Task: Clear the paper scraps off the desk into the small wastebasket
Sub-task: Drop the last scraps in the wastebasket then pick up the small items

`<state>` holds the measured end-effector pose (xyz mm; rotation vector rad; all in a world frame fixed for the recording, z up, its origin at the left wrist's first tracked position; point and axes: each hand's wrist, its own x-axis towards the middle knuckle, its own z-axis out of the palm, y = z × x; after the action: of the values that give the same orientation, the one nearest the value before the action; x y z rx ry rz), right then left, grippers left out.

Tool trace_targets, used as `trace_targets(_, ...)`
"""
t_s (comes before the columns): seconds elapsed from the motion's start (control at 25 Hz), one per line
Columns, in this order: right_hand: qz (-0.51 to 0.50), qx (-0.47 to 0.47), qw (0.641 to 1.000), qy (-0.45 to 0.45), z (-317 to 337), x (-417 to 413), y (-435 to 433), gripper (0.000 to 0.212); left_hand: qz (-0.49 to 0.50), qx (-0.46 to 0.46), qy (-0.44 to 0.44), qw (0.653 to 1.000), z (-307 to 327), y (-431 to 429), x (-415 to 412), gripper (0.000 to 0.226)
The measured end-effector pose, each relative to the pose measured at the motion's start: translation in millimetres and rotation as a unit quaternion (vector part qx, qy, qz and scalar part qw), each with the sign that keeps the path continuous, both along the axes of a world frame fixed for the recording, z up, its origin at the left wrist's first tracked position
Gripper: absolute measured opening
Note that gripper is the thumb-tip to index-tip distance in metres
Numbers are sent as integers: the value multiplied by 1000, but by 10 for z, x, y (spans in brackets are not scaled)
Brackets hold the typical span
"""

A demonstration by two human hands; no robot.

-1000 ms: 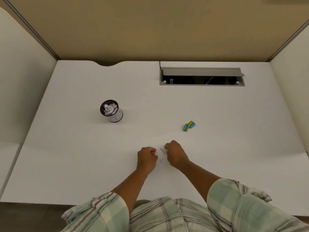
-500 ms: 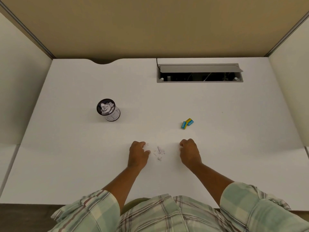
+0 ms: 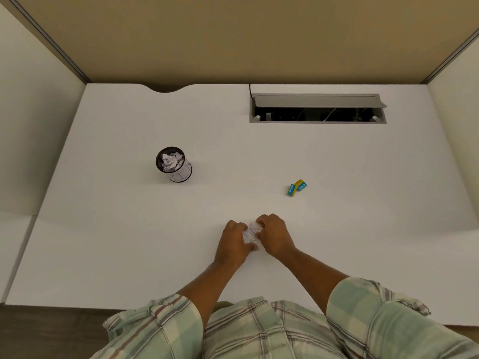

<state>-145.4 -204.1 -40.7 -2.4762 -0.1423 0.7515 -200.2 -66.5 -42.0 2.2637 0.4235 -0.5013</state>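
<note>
Two bare hands close in on a small cluster of white paper scraps [image 3: 251, 233] at the near middle of the white worktop [image 3: 363, 229].

Seen from the head camera: the left hand [image 3: 233, 240] and the right hand [image 3: 274, 235] sit side by side, fingers curled inward, with the scraps pinched between them; each grip looks narrow and bears on the paper, though how much either hand actually holds cannot be told. The small black mesh wastebasket [image 3: 173, 164] stands upright well to the left and farther back, crumpled white paper showing at its mouth. Two little blue-and-yellow boxes [image 3: 296, 188] lie touching each other to the right, beyond the hands. A grey cable hatch [image 3: 317, 101] stands open at the back of the worktop. Pale green plaid sleeves [image 3: 375, 314] fill the bottom edge.
</note>
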Motion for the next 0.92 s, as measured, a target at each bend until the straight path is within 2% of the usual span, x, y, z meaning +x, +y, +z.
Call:
trace_targets(0.08, 24, 1, 1000, 7, -7, 34, -31, 44, 11, 9, -5, 1000, -19, -4, 11, 52)
trace_targets(0.12, 47, -4, 999, 4, -10, 43, -36, 43, 10, 13, -5, 1000, -27, -16, 14, 47)
trace_targets(0.24, 131, -20, 991, -32, -32, 37, 19, 20, 7, 0, -23, 1000, -57, -45, 18, 18)
trace_targets(0.32, 164, -40, 985, -48, -37, 31, 68, 11, 22, -27, -35, 999, -90, -34, 20, 20)
trace_targets(0.44, 177, -63, 980, -62, -16, 27, 119, 9, 31, 1, -21, 999, -145, -11, 39, 15)
trace_targets(0.56, 167, -80, 981, -56, -30, 29, 164, 16, 25, 56, -12, 998, -195, -3, 43, 17)
trace_targets(0.72, 137, -82, 987, -14, -34, 91, 197, 19, -4, 66, -1, 998, -138, -19, 80, 18)
trace_targets(0.84, 61, -36, 997, 14, -13, 152, 160, 10, -16, 61, 13, 998, -60, 5, 132, 16)
trace_targets(0.92, -51, 20, 997, 61, 26, 180, 83, 5, 21, 27, 24, 999, -26, 87, 159, 19)
